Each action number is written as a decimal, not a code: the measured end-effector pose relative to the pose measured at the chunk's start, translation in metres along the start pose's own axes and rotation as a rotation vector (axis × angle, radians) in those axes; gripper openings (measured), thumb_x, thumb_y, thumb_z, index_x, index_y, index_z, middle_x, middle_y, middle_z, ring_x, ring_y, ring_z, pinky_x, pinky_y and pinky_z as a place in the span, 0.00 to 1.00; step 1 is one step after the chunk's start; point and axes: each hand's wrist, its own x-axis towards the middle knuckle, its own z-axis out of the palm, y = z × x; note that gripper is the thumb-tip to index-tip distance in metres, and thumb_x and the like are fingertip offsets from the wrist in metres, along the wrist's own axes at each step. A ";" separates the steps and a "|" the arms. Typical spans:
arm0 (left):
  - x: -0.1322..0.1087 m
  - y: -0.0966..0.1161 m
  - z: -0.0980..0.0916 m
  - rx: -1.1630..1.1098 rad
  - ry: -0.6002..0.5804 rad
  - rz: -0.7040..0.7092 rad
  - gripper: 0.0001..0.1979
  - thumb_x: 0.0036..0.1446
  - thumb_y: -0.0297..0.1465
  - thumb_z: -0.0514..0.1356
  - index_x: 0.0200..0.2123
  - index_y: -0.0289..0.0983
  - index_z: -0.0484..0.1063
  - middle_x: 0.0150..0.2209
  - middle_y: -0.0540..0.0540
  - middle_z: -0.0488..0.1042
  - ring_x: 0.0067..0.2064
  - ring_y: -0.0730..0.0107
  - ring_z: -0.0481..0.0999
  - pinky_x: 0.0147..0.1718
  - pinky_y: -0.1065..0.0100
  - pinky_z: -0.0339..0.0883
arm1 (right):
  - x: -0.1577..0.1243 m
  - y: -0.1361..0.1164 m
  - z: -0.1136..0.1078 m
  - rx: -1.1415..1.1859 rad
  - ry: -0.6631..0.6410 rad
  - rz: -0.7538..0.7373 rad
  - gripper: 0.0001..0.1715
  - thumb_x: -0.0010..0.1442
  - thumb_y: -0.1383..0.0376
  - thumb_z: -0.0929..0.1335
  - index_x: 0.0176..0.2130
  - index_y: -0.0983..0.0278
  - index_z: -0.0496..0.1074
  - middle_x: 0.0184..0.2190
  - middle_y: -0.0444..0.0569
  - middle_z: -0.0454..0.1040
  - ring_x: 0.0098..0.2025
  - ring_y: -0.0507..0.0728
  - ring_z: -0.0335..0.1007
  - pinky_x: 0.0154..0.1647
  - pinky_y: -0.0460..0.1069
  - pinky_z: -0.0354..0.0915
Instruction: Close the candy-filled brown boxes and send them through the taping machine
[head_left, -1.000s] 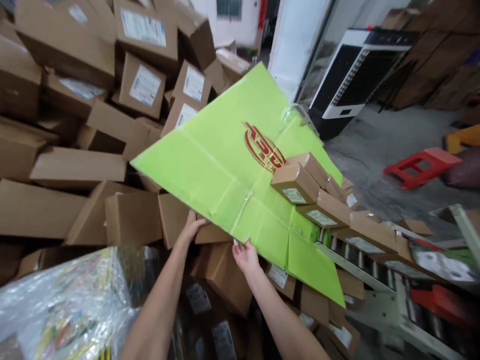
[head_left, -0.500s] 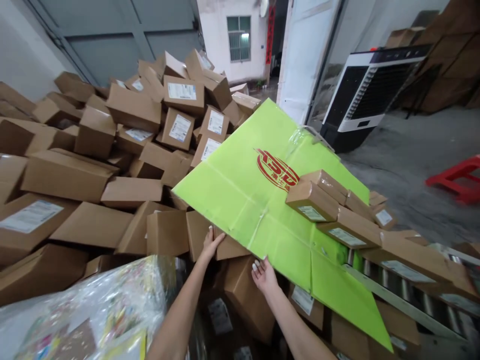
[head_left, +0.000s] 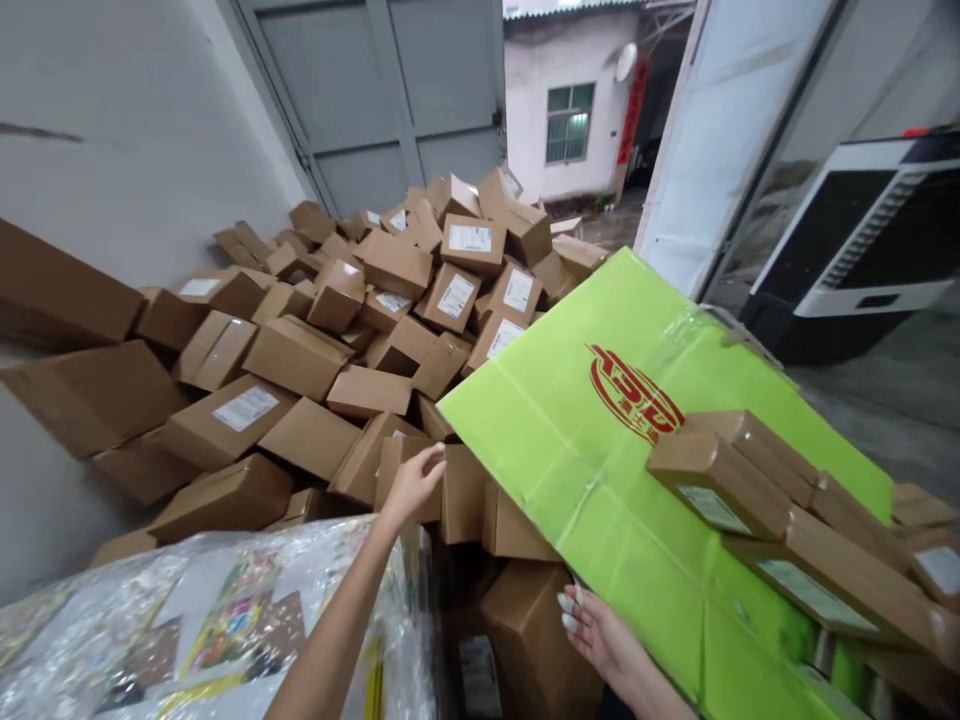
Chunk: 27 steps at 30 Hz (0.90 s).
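My left hand (head_left: 412, 484) reaches over the brown cardboard boxes, fingers stretched out and holding nothing, just left of a green board. The flat green board (head_left: 559, 450) bears a red logo and slopes down toward the pile at its left corner. Palm turned up, my right hand (head_left: 600, 632) is beside the board's lower edge; its fingers are loosely curled with nothing visible in them. Whether it touches the edge I cannot tell. Under the hands lie a cardboard box (head_left: 536, 625) and another box (head_left: 463, 495).
A large pile of labelled boxes (head_left: 300, 360) fills the left and middle. Taped boxes (head_left: 731, 470) rest in a row on the board's right side. A plastic-wrapped bundle (head_left: 225, 610) lies front left. An air cooler (head_left: 847, 240) stands back right by a doorway.
The view has swung left, so everything appears farther right. My left hand has lifted away from the board's edge and moved over the boxes. My right hand has turned palm up.
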 end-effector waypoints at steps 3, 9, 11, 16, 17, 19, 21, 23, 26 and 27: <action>-0.018 -0.047 0.004 0.262 -0.016 -0.174 0.24 0.58 0.34 0.55 0.57 0.34 0.72 0.57 0.38 0.75 0.59 0.54 0.74 0.61 0.57 0.65 | 0.004 -0.053 0.032 -0.022 -0.100 -0.070 0.23 0.40 0.56 0.79 0.36 0.62 0.75 0.35 0.50 0.79 0.29 0.53 0.73 0.33 0.47 0.67; -0.026 -0.076 0.013 0.419 -0.211 -0.152 0.27 0.61 0.41 0.54 0.61 0.40 0.70 0.53 0.42 0.78 0.57 0.54 0.76 0.55 0.59 0.67 | 0.028 -0.173 0.103 -0.326 -0.170 -0.412 0.20 0.43 0.56 0.78 0.31 0.66 0.73 0.29 0.45 0.75 0.28 0.50 0.67 0.32 0.46 0.63; -0.023 -0.074 0.012 0.421 -0.195 -0.162 0.27 0.61 0.40 0.53 0.62 0.40 0.69 0.55 0.42 0.77 0.58 0.54 0.75 0.56 0.60 0.67 | 0.039 -0.213 0.136 -0.448 -0.145 -0.536 0.16 0.47 0.59 0.77 0.32 0.66 0.73 0.28 0.44 0.75 0.28 0.51 0.67 0.32 0.46 0.63; -0.020 -0.072 0.014 0.447 -0.212 -0.251 0.28 0.63 0.40 0.50 0.65 0.38 0.64 0.57 0.40 0.75 0.57 0.52 0.76 0.53 0.58 0.68 | 0.065 -0.299 0.241 -0.700 -0.049 -0.881 0.07 0.49 0.71 0.73 0.31 0.64 0.73 0.26 0.41 0.71 0.31 0.52 0.65 0.43 0.49 0.66; -0.020 -0.073 0.015 0.442 -0.215 -0.261 0.28 0.64 0.40 0.50 0.65 0.38 0.64 0.57 0.39 0.75 0.57 0.52 0.76 0.53 0.58 0.68 | 0.070 -0.311 0.264 -0.726 -0.051 -0.930 0.08 0.48 0.73 0.74 0.30 0.63 0.73 0.27 0.40 0.71 0.33 0.52 0.64 0.48 0.50 0.66; -0.021 -0.074 0.018 0.416 -0.210 -0.267 0.28 0.64 0.40 0.50 0.65 0.38 0.64 0.58 0.39 0.75 0.57 0.53 0.76 0.53 0.59 0.68 | 0.080 -0.328 0.307 -0.800 -0.084 -1.041 0.11 0.47 0.74 0.75 0.29 0.62 0.72 0.28 0.41 0.69 0.38 0.54 0.65 0.58 0.54 0.63; -0.022 -0.076 0.020 0.382 -0.192 -0.264 0.27 0.64 0.40 0.50 0.64 0.39 0.65 0.59 0.40 0.74 0.58 0.55 0.75 0.54 0.61 0.68 | 0.092 -0.336 0.346 -0.913 -0.105 -1.153 0.15 0.45 0.76 0.76 0.30 0.63 0.72 0.31 0.43 0.70 0.43 0.56 0.66 0.64 0.59 0.57; -0.024 -0.079 0.021 0.343 -0.180 -0.258 0.27 0.64 0.40 0.50 0.64 0.40 0.66 0.59 0.41 0.74 0.59 0.56 0.74 0.55 0.62 0.67 | 0.106 -0.337 0.380 -1.055 -0.066 -1.189 0.19 0.44 0.77 0.76 0.34 0.63 0.72 0.37 0.47 0.71 0.50 0.60 0.66 0.68 0.63 0.53; -0.025 -0.082 0.024 0.282 -0.181 -0.283 0.27 0.64 0.40 0.50 0.64 0.39 0.66 0.60 0.40 0.73 0.60 0.57 0.73 0.57 0.62 0.67 | 0.130 -0.336 0.420 -1.234 0.023 -1.138 0.24 0.44 0.76 0.77 0.40 0.65 0.71 0.48 0.54 0.71 0.59 0.65 0.63 0.69 0.67 0.49; -0.025 -0.084 0.026 0.263 -0.183 -0.299 0.27 0.64 0.39 0.50 0.64 0.39 0.66 0.61 0.40 0.72 0.60 0.57 0.73 0.57 0.61 0.67 | 0.138 -0.335 0.430 -1.273 0.043 -1.118 0.25 0.45 0.75 0.77 0.43 0.65 0.71 0.51 0.56 0.70 0.61 0.67 0.62 0.68 0.69 0.49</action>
